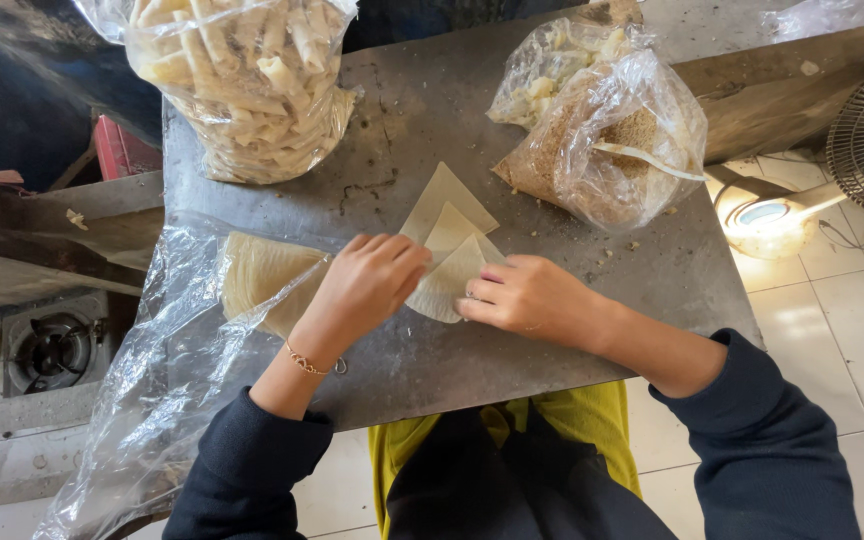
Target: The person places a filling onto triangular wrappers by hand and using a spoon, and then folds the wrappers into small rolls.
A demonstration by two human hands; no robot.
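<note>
My left hand [367, 285] and right hand [522, 295] pinch a thin wrapper [444, 282]. If I pull too hard, it could rip.

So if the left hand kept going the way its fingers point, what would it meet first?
The left hand points up-right, already on the pale wrapper sheets. Beyond them, probably the clear bag of crumbs, though depth is hard to judge.

A pale, thin triangular pastry wrapper [449, 283] lies flat on the grey metal desk [552, 200], pinched at both edges. Two more wrappers [444, 205] fan out overlapped just behind it.
</note>
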